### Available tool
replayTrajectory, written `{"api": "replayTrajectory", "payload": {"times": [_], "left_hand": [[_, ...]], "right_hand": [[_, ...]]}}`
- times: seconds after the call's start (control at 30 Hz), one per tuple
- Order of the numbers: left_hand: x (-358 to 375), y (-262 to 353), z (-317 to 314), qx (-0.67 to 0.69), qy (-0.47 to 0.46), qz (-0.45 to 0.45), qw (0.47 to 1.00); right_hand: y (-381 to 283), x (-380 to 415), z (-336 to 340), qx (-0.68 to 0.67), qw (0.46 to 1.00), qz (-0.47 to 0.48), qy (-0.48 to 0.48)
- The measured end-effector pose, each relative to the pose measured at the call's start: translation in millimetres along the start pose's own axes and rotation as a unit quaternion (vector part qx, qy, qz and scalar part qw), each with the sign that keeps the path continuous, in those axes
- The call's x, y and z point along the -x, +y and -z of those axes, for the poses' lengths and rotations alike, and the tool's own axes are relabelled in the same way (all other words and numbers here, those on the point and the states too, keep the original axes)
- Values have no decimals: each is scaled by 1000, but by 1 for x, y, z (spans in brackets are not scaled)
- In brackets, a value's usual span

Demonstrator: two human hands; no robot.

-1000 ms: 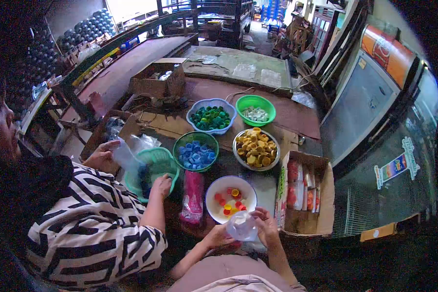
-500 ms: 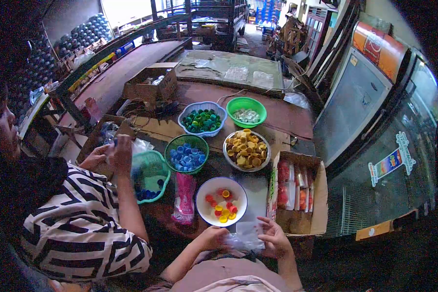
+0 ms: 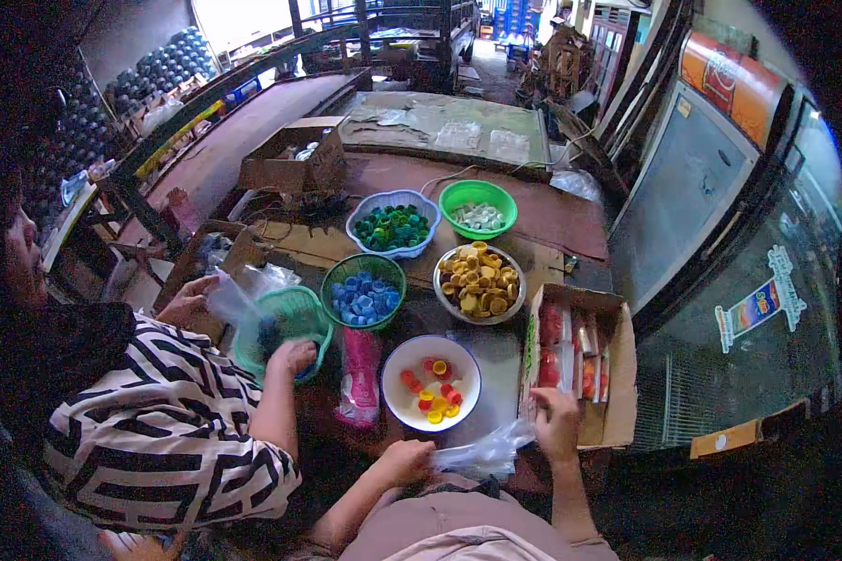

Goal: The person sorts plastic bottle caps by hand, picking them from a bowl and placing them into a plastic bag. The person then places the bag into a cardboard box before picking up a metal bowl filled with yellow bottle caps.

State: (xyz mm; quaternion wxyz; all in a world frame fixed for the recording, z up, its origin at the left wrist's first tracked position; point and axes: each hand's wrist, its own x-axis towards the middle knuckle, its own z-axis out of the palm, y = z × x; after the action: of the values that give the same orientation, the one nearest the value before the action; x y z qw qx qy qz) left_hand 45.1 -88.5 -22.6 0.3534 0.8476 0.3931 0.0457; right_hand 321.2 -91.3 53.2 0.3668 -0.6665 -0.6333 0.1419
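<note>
Thin clear plastic bags stretch across in front of my body. Their left end is gripped in the closed fingers of my left hand. My right hand is closed at their right end, beside the front left corner of a cardboard box. Red-and-white packets stand inside that box, and a pale translucent strip rises just above my right fingers. Just beyond the bags sits a white bowl with red and yellow caps in it.
At left, a person in a patterned top holds a clear bag and reaches into a teal basket. Bowls of blue, green, tan and whitish caps stand behind. A pink package lies left of the white bowl.
My right hand has moved up and right to the box, drawing the clear plastic out sideways. The other person's one hand has lowered into the teal basket, and a clear bag now shows in the other.
</note>
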Motion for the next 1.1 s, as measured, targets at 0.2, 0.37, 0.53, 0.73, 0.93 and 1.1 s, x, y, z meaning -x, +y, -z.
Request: {"api": "replayTrajectory", "payload": {"times": [0.2,0.37,0.53,0.73,0.93,1.1], "left_hand": [[0,-12,2,41,-16,-26,999],[5,-5,22,37,-60,-8,998],[8,-12,21,72,-69,-32,995],[6,-19,25,26,-106,-7,994],[20,-41,29,88,-114,35,989],[20,-38,33,161,-18,43,986]], "right_hand": [[-58,15,-17,134,899,360,-211],[-41,19,-31,72,873,272,-397],[-51,21,-20,-174,901,187,-352],[-37,18,5,-203,932,75,-293],[-14,7,62,-211,976,41,-21],[-27,17,24,-181,979,-57,-71]]}}
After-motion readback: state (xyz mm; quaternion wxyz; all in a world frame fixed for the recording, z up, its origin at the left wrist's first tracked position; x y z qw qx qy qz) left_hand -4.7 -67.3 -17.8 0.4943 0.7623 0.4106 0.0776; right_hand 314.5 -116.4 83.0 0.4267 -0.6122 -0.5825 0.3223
